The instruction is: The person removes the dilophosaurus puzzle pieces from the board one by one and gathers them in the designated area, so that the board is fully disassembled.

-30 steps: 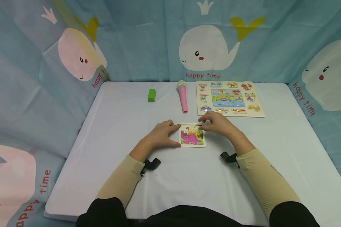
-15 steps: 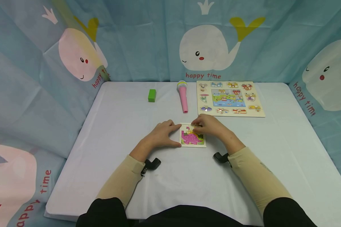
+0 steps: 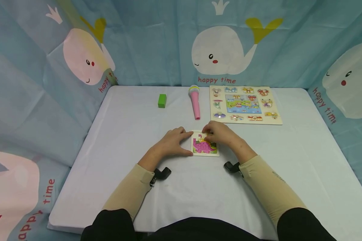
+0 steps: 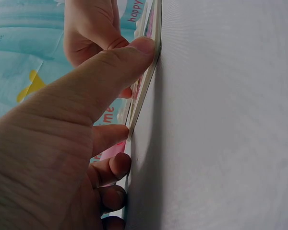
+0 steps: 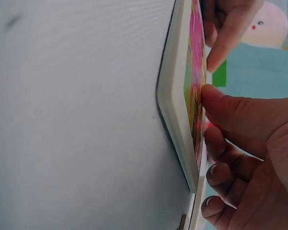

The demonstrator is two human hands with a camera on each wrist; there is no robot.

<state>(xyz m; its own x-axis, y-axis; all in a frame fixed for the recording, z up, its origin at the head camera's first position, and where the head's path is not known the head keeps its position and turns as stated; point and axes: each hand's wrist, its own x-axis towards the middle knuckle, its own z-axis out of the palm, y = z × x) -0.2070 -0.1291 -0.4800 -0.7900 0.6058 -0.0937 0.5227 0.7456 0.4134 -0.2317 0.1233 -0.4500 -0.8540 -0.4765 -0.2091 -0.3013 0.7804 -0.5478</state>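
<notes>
A small jigsaw puzzle [image 3: 204,155] with a pink dinosaur picture lies in a pale frame on the table. My left hand [image 3: 172,144] grips its left side, thumb at the near corner and forefinger at the far corner. In the left wrist view, the left thumb [image 4: 143,45] rests on the frame's edge. My right hand [image 3: 221,133] is over the puzzle's upper right part, fingers bent. The right wrist view has the right thumb [image 5: 213,98] touching the picture; a gap shows between thumb and fingers, and whether a piece is pinched there is hidden.
Behind the hands lie a pink toy microphone [image 3: 195,105] and a larger wooden puzzle board [image 3: 244,117] with several picture pieces. A green block [image 3: 162,100] stands to their left. The white table [image 3: 126,134] backs onto a blue whale-print curtain [image 3: 157,50].
My right hand has moved left from the puzzle's upper right corner to over its upper middle, with the forearm following. The left hand keeps its place on the frame.
</notes>
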